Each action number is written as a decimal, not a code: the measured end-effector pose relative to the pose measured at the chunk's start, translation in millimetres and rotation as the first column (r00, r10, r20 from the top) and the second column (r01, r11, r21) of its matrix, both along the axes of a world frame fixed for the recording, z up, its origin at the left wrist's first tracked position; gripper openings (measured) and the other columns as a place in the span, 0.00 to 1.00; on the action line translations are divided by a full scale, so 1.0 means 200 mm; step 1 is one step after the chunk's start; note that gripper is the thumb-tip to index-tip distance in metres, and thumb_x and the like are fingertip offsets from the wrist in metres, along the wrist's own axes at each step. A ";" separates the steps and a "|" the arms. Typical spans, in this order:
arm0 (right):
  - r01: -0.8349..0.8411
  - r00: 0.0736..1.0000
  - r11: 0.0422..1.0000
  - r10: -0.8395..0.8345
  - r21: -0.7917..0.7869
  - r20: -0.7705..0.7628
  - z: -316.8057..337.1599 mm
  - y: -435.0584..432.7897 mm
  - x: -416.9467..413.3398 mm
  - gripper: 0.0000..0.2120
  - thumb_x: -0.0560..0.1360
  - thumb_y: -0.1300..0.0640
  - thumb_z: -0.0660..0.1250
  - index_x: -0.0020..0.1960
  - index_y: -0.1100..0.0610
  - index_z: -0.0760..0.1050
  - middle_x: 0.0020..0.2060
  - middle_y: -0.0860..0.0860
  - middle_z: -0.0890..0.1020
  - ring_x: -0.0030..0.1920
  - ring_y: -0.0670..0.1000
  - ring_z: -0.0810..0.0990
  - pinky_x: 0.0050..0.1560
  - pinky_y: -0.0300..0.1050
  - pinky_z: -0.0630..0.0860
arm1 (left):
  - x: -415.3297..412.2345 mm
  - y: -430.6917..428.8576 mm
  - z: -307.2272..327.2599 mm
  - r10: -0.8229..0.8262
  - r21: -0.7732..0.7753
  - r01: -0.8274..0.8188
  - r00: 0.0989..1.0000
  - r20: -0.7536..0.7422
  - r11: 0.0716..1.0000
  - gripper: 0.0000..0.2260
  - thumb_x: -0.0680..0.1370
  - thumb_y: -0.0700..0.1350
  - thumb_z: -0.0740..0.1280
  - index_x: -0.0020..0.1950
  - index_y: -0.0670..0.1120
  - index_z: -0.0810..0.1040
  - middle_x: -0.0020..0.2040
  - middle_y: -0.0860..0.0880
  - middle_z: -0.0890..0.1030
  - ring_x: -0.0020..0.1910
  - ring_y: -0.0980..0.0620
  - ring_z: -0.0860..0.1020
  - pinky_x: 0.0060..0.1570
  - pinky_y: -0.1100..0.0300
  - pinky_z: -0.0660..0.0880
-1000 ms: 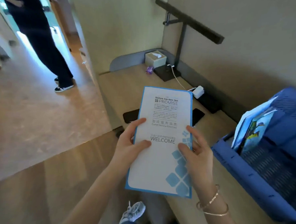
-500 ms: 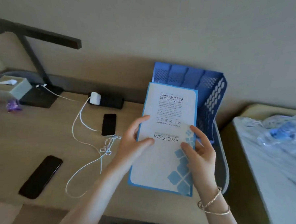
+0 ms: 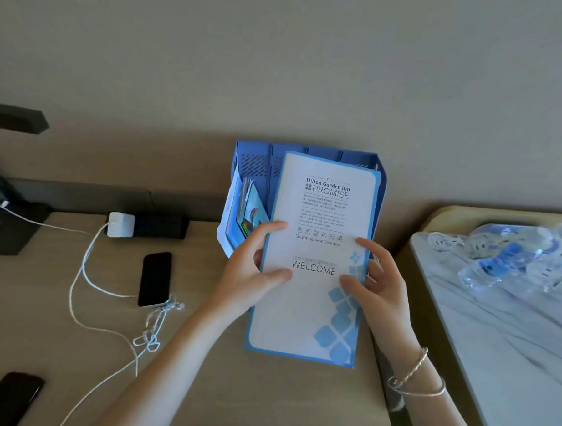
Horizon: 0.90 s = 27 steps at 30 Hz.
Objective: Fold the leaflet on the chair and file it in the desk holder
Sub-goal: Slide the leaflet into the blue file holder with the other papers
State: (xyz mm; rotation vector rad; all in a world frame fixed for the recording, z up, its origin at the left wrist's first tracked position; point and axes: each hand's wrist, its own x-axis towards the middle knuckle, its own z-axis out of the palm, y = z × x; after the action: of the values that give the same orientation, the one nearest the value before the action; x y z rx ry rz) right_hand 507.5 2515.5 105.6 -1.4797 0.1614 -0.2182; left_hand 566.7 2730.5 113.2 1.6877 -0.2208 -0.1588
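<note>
Leaflet [image 3: 316, 257], light, thin and glossy-looking so probably slippery and bendable, is clamped mid-height between left hand [image 3: 250, 273] and right hand [image 3: 380, 283], each grip pinching one long edge, above the table's [image 3: 199, 371] back edge before the blue holder [image 3: 259, 166].

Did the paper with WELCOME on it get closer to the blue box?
Yes. The leaflet, held in the left hand and right hand, has moved toward the blue desk holder and now overlaps its front.
</note>
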 end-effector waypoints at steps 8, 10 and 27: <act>-0.148 0.986 0.976 0.158 -0.161 0.053 0.05 -0.15 0.53 0.27 0.75 0.72 0.69 0.67 0.51 0.70 0.51 0.49 0.83 0.52 0.56 0.86 0.44 0.52 0.85 | 0.32 -0.12 0.07 0.154 0.106 -0.168 0.980 0.127 0.980 0.33 0.67 0.36 0.73 0.58 0.70 0.70 0.54 0.53 0.82 0.47 0.46 0.81 0.49 0.43 0.80; -0.181 0.978 0.962 0.199 -0.203 0.070 0.04 -0.17 0.67 0.28 0.75 0.74 0.67 0.69 0.53 0.69 0.53 0.56 0.81 0.51 0.57 0.86 0.46 0.55 0.85 | 0.39 -0.15 0.05 0.206 0.094 -0.224 0.964 0.167 0.970 0.33 0.68 0.33 0.72 0.59 0.69 0.70 0.61 0.54 0.80 0.54 0.48 0.80 0.54 0.44 0.78; -0.393 0.827 0.639 0.560 -0.662 0.049 -0.40 -0.04 1.42 0.34 0.72 0.68 0.71 0.68 0.39 0.66 0.51 0.45 0.76 0.49 0.47 0.76 0.55 0.49 0.78 | 0.45 -0.27 -0.50 0.394 0.412 -0.571 0.807 0.439 0.710 0.25 0.74 0.33 0.68 0.66 0.54 0.68 0.61 0.57 0.71 0.45 0.57 0.74 0.40 0.62 0.76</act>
State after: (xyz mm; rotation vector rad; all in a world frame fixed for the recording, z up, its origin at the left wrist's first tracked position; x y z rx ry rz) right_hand 791.6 2507.6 25.2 -2.0900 -0.5826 -0.0090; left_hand 655.8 2676.7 12.8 2.2659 0.0548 0.5166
